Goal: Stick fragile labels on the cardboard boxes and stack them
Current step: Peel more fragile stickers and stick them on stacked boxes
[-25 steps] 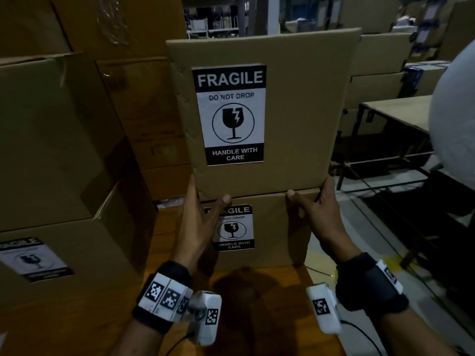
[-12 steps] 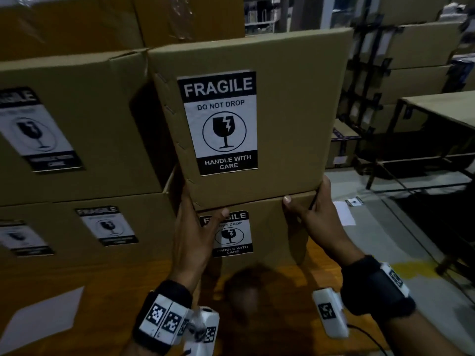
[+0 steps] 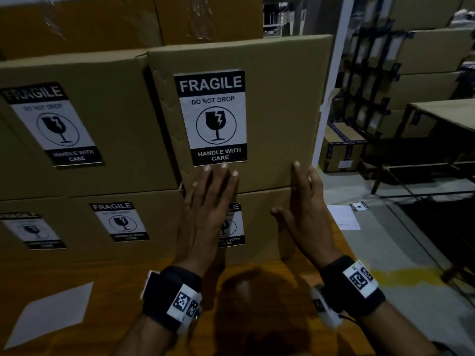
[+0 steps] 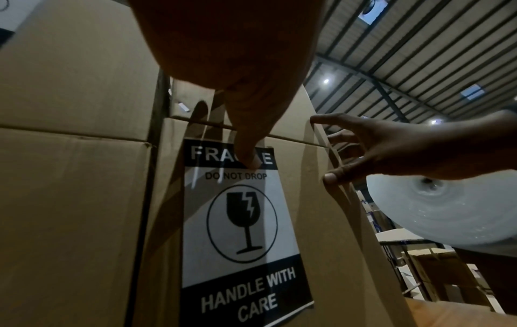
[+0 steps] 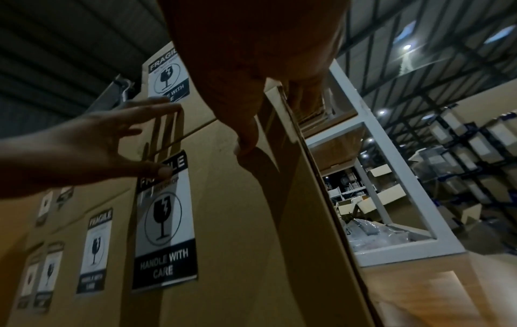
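A brown cardboard box with a black-and-white fragile label stands on top of a second labelled box on the wooden table. My left hand lies flat with straight fingers against the front, across the seam between the two boxes, fingertips at the upper label's bottom edge. It covers most of the lower fragile label. My right hand is open at the boxes' right front edge, fingers up along the upper box, thumb spread out. Both hands hold nothing.
More labelled boxes are stacked directly to the left in two rows. A white sheet lies on the wooden table at the near left. To the right are the floor, a dark metal table and shelving. A roll of bubble wrap is nearby.
Both hands have let go of the upper box's bottom edge and now lie flat on its front. The box has settled onto the lower box, beside the left stack.
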A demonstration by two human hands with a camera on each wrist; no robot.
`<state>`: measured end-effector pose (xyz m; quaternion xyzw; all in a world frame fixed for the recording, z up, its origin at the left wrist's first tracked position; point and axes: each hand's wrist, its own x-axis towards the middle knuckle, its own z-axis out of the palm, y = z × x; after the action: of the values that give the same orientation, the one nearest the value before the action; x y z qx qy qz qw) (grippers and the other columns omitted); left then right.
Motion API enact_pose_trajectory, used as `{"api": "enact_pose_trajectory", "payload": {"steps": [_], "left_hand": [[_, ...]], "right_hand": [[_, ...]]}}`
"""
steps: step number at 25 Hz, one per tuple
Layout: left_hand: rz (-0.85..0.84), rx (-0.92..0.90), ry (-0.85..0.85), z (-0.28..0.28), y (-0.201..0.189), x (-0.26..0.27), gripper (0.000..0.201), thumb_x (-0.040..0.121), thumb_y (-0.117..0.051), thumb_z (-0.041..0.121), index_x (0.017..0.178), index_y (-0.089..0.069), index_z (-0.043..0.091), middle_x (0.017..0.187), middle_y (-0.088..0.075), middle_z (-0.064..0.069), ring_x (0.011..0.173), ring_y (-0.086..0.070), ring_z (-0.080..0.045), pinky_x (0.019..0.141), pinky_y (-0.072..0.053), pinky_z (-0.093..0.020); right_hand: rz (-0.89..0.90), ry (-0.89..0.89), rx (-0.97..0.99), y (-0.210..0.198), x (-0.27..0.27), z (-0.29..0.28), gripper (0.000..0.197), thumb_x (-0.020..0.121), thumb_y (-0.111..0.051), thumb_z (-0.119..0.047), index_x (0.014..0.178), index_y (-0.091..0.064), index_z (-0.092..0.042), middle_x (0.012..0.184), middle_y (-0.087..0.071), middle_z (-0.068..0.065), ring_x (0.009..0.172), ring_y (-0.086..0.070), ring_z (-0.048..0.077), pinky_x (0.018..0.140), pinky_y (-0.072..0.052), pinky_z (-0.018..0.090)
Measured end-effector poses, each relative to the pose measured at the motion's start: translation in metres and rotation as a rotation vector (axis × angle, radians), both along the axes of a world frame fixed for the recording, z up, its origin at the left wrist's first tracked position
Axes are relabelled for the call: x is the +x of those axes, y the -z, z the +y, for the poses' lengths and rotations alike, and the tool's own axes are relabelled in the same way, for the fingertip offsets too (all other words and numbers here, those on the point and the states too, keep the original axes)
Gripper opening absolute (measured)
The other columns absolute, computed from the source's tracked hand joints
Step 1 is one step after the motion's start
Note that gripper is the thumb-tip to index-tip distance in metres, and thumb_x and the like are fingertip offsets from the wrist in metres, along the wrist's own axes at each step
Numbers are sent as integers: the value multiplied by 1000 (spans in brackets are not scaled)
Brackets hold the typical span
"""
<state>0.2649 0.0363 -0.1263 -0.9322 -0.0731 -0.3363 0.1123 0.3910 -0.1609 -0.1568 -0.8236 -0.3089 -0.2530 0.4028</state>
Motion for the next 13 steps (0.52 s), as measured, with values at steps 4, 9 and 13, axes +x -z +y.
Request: {"api": "enact_pose_trajectory", "payload": {"steps": [4, 9, 13], "left_hand": [[14, -9, -61, 15, 3, 11, 124, 71, -84, -9, 165, -10, 21, 173, 0, -5, 159, -2, -28, 122, -10, -44], [19, 18, -96, 39, 11, 29, 130, 68, -90, -2, 165, -8, 25, 172, -1, -2, 157, -9, -28, 124, -14, -45], [39, 24, -90, 54, 21, 31, 135, 67, -94, 8, 165, -2, 26, 172, 7, -1, 159, 5, -22, 126, 2, -41]], "right_hand": [[-170, 129, -205, 3, 4, 13, 108, 80, -86, -31, 163, -17, -31, 161, -31, 20, 142, -37, 39, 102, -48, 60], [-80, 50, -71, 4, 25, 28, 117, 76, -90, -20, 160, -11, -39, 162, -24, 20, 142, -39, 42, 98, -52, 48], [-127, 65, -105, 9, 33, 26, 116, 75, -90, -26, 160, -13, -37, 163, -21, 21, 143, -38, 42, 96, -56, 50]]}}
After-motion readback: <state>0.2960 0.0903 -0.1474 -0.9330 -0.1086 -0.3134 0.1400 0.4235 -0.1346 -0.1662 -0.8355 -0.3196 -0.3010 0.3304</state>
